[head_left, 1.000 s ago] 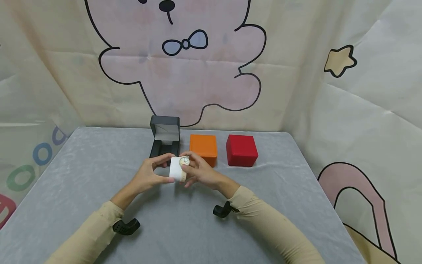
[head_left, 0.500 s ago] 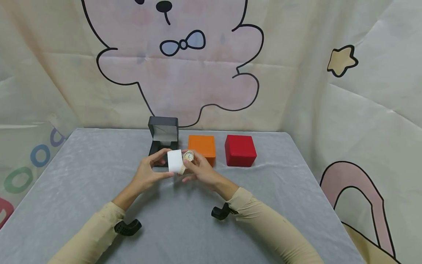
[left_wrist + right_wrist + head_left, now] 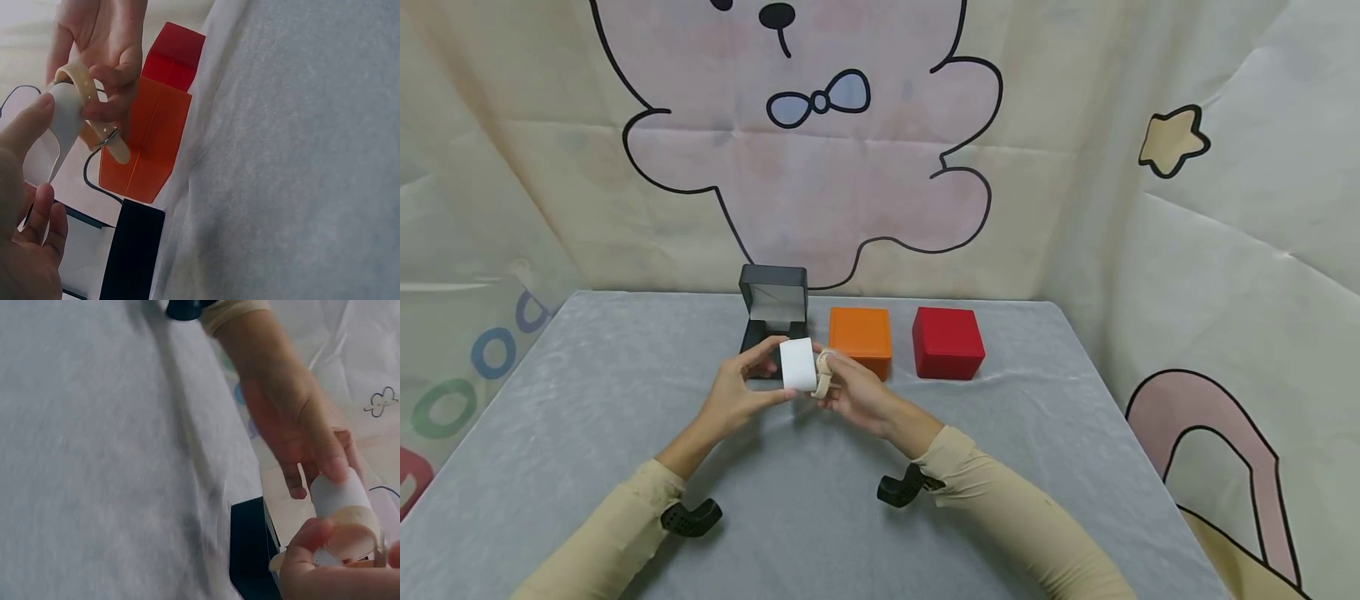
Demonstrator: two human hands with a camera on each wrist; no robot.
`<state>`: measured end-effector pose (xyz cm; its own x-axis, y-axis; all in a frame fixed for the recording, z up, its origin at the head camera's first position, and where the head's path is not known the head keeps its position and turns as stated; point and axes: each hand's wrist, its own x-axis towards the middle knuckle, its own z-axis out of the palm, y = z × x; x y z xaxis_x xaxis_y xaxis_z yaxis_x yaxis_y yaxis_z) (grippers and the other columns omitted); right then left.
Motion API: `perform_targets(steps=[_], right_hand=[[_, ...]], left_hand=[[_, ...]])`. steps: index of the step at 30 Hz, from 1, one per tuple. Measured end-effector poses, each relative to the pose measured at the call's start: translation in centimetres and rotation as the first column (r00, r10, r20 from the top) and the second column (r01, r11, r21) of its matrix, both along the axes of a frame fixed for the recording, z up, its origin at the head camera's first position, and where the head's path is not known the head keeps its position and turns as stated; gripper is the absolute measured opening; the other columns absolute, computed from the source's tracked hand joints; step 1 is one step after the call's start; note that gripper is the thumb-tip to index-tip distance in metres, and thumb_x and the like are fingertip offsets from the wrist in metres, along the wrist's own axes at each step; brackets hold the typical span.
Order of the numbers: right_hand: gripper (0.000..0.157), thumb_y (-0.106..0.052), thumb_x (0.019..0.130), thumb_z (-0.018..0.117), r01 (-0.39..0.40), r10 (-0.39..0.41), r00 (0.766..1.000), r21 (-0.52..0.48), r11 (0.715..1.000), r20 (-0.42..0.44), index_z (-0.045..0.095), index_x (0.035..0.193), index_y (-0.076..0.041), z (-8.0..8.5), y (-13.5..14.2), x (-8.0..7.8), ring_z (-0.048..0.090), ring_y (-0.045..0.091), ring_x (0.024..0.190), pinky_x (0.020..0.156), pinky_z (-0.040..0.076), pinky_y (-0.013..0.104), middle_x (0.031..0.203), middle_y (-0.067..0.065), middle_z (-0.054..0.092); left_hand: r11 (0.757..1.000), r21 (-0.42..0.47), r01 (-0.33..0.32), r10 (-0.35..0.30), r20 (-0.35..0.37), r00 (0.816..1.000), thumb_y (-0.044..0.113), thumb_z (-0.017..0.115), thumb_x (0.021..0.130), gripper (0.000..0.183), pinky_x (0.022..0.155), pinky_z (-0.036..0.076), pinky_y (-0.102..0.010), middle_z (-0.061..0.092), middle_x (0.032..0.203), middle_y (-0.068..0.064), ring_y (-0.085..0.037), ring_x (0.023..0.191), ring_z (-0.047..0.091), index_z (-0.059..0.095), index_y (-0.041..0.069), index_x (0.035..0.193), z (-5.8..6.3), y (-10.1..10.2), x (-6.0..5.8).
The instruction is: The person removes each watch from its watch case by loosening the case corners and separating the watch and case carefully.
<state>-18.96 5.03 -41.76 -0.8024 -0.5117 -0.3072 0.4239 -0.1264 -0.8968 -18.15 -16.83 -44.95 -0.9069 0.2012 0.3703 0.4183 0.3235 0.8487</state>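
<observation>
Soft even light, faint shadows on tablecloth (image 3: 805,517), dimmer wrist views

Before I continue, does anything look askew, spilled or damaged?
Nothing stands out: the watch and white cushion show no damage, the orange box and red box sit upright, and no spill shows on the cloth.

- L hand (image 3: 727,397) + white cushion (image 3: 797,365) in way at front of open blk box (image 3: 777,302)
- narrow gap btwn orange box (image 3: 860,333) & red box (image 3: 947,343)
- wide room on tbl (image 3: 1037,400), R of red box
</observation>
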Motion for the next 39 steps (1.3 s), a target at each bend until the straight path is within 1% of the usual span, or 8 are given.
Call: perform_targets(steps=[5, 9, 14, 18, 23, 26, 32, 39], right_hand=[[0.055, -0.020, 0.110, 0.041, 0.031, -0.031, 0.999, -0.003, 1.000, 0.037, 0.025, 0.161, -0.006, 0.1, 0.0, 0.1, 0.048, 0.027, 0.132, 0.115, 0.037, 0.041, 0.160, 0.015, 0.039], [0.054, -0.019, 0.108, 0.050, 0.099, -0.100, 0.993, 0.021, 0.995, 0.060, 0.035, 0.155, 0.002, 0.2, -0.2, 0.2, 0.055, 0.022, 0.123, 0.117, 0.037, 0.043, 0.154, 0.016, 0.048], [0.047, -0.021, 0.106, 0.053, 0.132, -0.134, 0.988, 0.031, 0.991, 0.077, 0.049, 0.147, 0.001, 0.0, -0.2, 0.5, 0.059, 0.017, 0.113, 0.114, 0.040, 0.039, 0.144, 0.014, 0.058], [0.049, -0.029, 0.109, 0.046, 0.043, -0.040, 0.992, -0.023, 0.999, 0.119, 0.044, 0.153, -0.008, 0.0, 0.0, 0.8, 0.059, 0.024, 0.120, 0.119, 0.038, 0.044, 0.143, 0.016, 0.055], [0.050, -0.040, 0.111, 0.032, -0.105, 0.116, 0.985, -0.089, 0.990, 0.127, 0.029, 0.159, -0.026, -0.2, 0.3, 1.0, 0.062, 0.030, 0.124, 0.103, 0.052, 0.034, 0.150, 0.025, 0.049], [0.050, -0.042, 0.111, 0.027, -0.136, 0.154, 0.980, -0.143, 0.980, 0.126, 0.023, 0.160, -0.031, -0.4, 0.3, 1.2, 0.062, 0.028, 0.122, 0.094, 0.053, 0.029, 0.154, 0.027, 0.043], [0.048, -0.040, 0.112, 0.027, -0.080, 0.103, 0.989, -0.197, 0.977, 0.110, 0.023, 0.159, -0.040, -0.6, 0.1, 1.3, 0.059, 0.022, 0.107, 0.093, 0.049, 0.029, 0.136, 0.014, 0.053], [0.051, -0.018, 0.112, 0.034, 0.032, -0.034, 0.999, -0.089, 0.996, -0.022, 0.029, 0.161, -0.028, -1.2, 0.5, 0.9, 0.058, 0.017, 0.094, 0.083, 0.046, 0.024, 0.140, 0.010, 0.046]], left_hand=[[1.000, -0.017, -0.026, 0.026, 0.000, 1.000, -0.003, 0.087, 0.073, 0.079, 0.087, 0.051, -0.022, 0.066, 0.125, -0.017, -0.029, 0.097, 0.058, 0.054, 0.005, 0.145, 0.4, 0.1, 0.2], [0.999, -0.015, -0.034, 0.034, 0.008, 0.999, -0.005, 0.086, 0.073, 0.077, 0.086, 0.052, -0.025, 0.066, 0.119, -0.022, -0.031, 0.096, 0.057, 0.054, 0.000, 0.143, 1.3, 0.2, 0.6], [1.000, 0.000, -0.030, 0.030, 0.008, 1.000, -0.007, 0.085, 0.073, 0.076, 0.086, 0.053, -0.024, 0.066, 0.109, -0.022, -0.032, 0.095, 0.057, 0.054, -0.003, 0.142, 1.3, 0.2, 0.6], [0.999, 0.017, -0.034, 0.034, 0.000, 0.999, -0.005, 0.087, 0.073, 0.078, 0.085, 0.052, -0.022, 0.066, 0.106, -0.016, -0.028, 0.095, 0.057, 0.055, 0.004, 0.144, 0.5, -0.1, 0.1], [0.999, 0.040, -0.013, 0.014, -0.028, 1.000, 0.001, 0.089, 0.073, 0.078, 0.086, 0.051, -0.019, 0.068, 0.108, -0.012, -0.022, 0.094, 0.058, 0.056, 0.011, 0.144, 0.3, -0.1, -0.2], [0.999, 0.035, 0.000, 0.001, -0.039, 0.999, 0.002, 0.089, 0.073, 0.078, 0.085, 0.050, -0.019, 0.069, 0.111, -0.012, -0.019, 0.094, 0.058, 0.057, 0.011, 0.143, 0.5, 0.1, -0.1], [0.999, 0.035, 0.012, -0.011, -0.045, 0.999, -0.003, 0.088, 0.072, 0.078, 0.084, 0.051, -0.021, 0.069, 0.113, -0.015, -0.021, 0.092, 0.058, 0.056, 0.005, 0.143, 1.1, 0.4, 0.1], [1.000, 0.023, 0.012, -0.011, -0.033, 0.999, 0.002, 0.089, 0.074, 0.077, 0.083, 0.051, -0.020, 0.069, 0.118, -0.012, -0.015, 0.093, 0.057, 0.057, 0.010, 0.143, 0.5, -0.2, -0.1]])
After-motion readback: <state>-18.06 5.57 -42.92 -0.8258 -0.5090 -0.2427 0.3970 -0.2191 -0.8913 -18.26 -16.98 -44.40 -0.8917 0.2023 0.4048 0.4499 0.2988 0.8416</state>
